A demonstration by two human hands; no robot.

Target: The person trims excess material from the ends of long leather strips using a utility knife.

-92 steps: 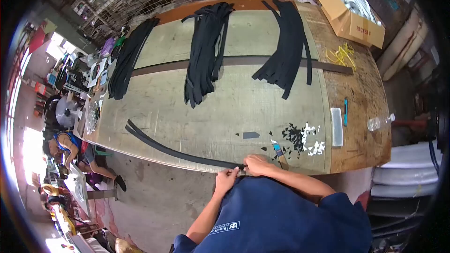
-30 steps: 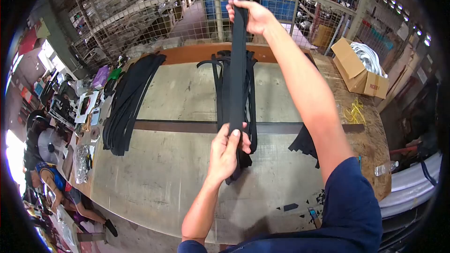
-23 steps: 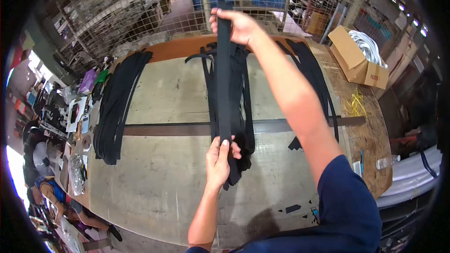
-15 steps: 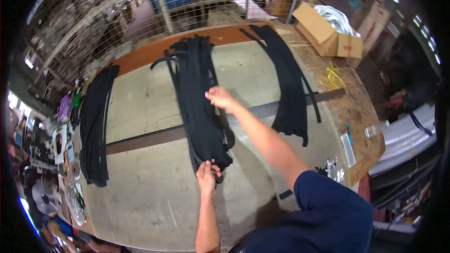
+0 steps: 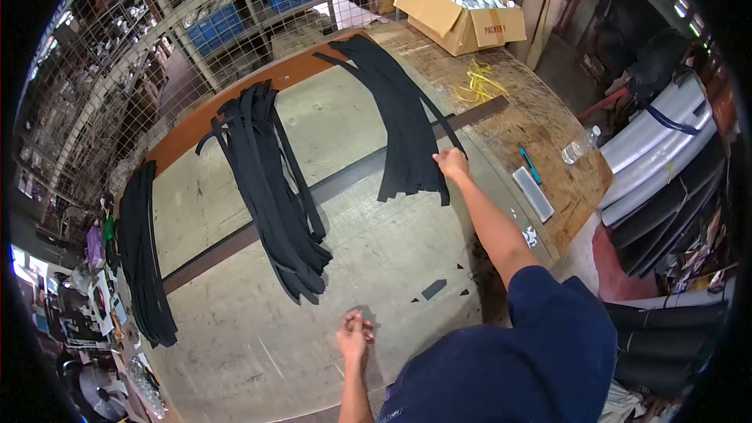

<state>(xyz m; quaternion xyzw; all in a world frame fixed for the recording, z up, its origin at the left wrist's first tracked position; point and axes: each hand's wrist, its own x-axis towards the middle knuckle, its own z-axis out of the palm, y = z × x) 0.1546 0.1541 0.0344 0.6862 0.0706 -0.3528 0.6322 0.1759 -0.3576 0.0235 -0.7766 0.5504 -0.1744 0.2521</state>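
Long black fabric-like strips lie in three bundles across the table: a left bundle (image 5: 141, 258), a middle bundle (image 5: 262, 188) and a right bundle (image 5: 399, 121). My right hand (image 5: 452, 164) is at the near right side of the right bundle, its fingers closed on a loose black strip (image 5: 440, 119) that runs along that edge. My left hand (image 5: 355, 335) hovers low over the near part of the table, below the middle bundle. Its fingers are loosely bent and apart, with nothing visible in them.
A dark flat bar (image 5: 352, 172) crosses the table (image 5: 235, 321) beneath the bundles. Small black scraps (image 5: 433, 290) lie near my body. On the right are yellow ties (image 5: 482, 82), a cardboard box (image 5: 462, 23), a teal pen (image 5: 530, 164), a white tray (image 5: 533, 194) and a clear bottle (image 5: 581, 146).
My view has turned to the right. Both hands have left the middle bundle; my right hand has moved over to the right bundle's loose strip, and my left hand has drawn back.
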